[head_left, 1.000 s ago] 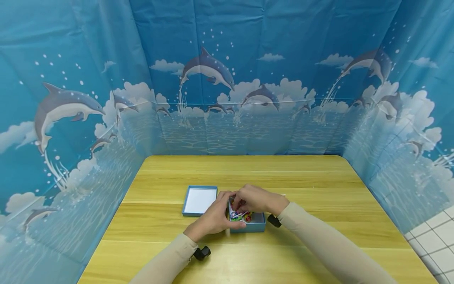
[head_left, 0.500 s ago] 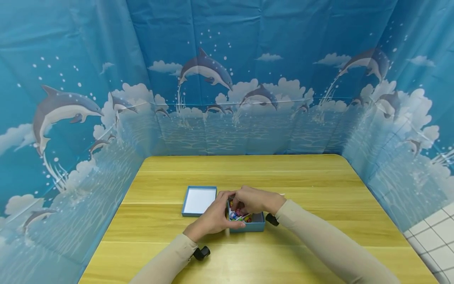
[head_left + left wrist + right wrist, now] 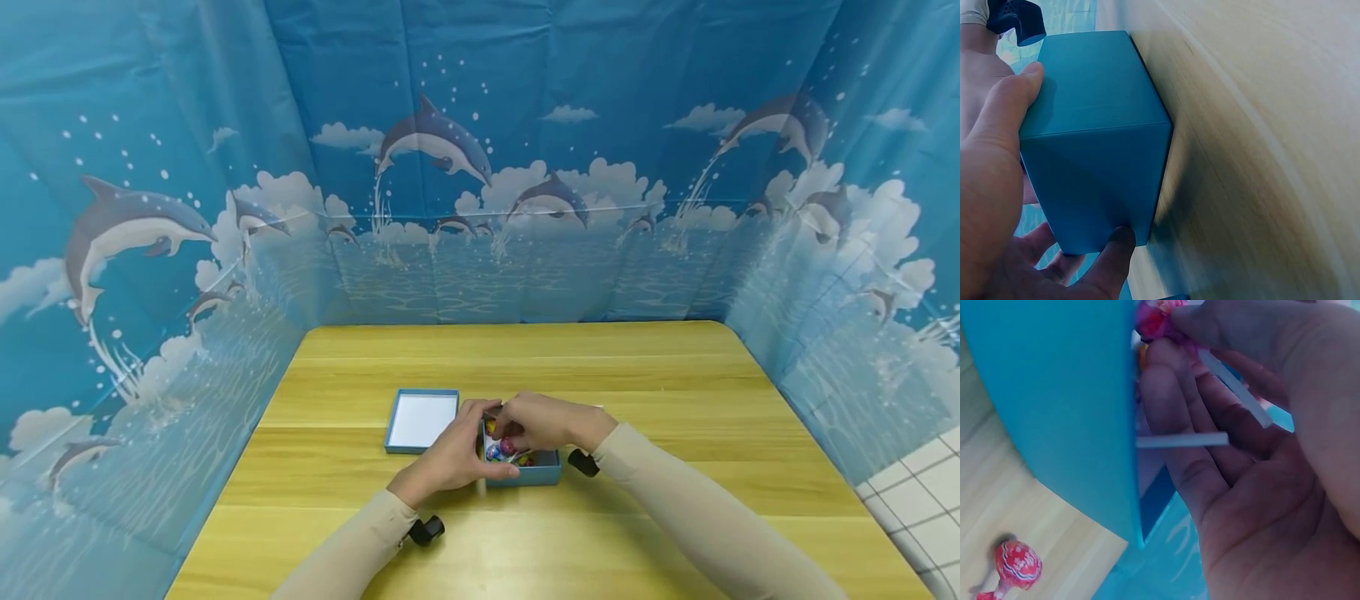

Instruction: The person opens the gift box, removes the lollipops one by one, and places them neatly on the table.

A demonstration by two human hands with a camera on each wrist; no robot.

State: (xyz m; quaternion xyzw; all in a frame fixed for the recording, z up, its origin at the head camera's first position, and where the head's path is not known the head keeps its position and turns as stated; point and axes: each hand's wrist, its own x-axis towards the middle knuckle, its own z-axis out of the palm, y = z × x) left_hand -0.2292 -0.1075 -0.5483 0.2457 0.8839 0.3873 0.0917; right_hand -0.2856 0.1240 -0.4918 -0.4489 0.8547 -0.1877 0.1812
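A blue box (image 3: 534,476) with several wrapped lollipops (image 3: 493,452) inside stands on the table. My left hand (image 3: 452,457) grips its left end, thumb along the near side and fingers spread on other faces, as the left wrist view shows on the box wall (image 3: 1094,181). Over the box's opening, my right hand (image 3: 551,421) pinches a pink-wrapped lollipop (image 3: 1155,320) between thumb and fingers. A second white stick (image 3: 1185,440) juts out across those fingers; its candy is hidden by the box wall.
Left of the box lies a blue-edged lid (image 3: 423,419), white inside up. A red-wrapped lollipop (image 3: 1017,564) rests on the wooden table (image 3: 637,367) beyond the box. A dolphin-print curtain (image 3: 480,275) encloses the table's back and sides.
The right hand has shifted slightly within the box, and a pink lollipop now shows at its fingertips. The left hand keeps its grip on the box.
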